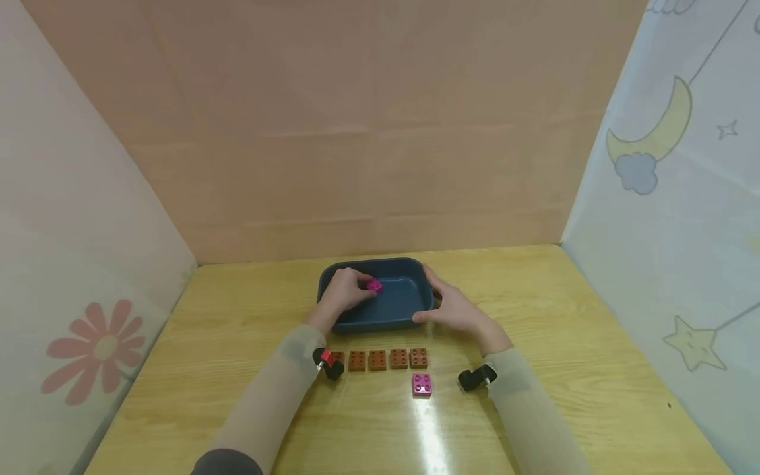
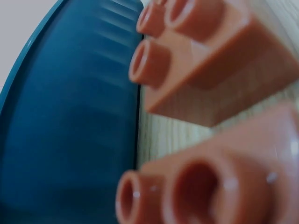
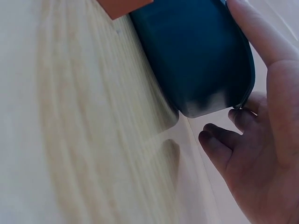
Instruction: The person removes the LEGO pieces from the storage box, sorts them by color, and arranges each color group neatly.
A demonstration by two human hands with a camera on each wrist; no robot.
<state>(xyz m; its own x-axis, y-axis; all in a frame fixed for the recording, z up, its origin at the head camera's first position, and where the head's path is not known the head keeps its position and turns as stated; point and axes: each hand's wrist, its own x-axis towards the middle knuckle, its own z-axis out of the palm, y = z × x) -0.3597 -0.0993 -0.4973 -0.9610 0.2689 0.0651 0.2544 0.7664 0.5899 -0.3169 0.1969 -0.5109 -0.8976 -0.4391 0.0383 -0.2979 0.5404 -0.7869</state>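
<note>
A dark blue rectangular tray (image 1: 382, 326) sits toward the back of the table. Reaching over its left side, my left hand (image 1: 344, 290) pinches a pink toy building brick (image 1: 374, 285) between thumb and fingers, low inside the tray. My right hand (image 1: 454, 307) holds the tray's right end, thumb at the front corner and fingers toward the back. In the right wrist view the thumb (image 3: 254, 30) lies along the tray's side (image 3: 201, 60). The left wrist view shows neither the left hand nor its pink brick.
In front of the tray runs a row of several orange-brown bricks (image 1: 377, 360), the leftmost partly hidden by the left wrist camera. A second pink brick (image 1: 422, 384) lies nearer, below the row's right end. Walls (image 1: 374, 132) enclose the table's back and sides.
</note>
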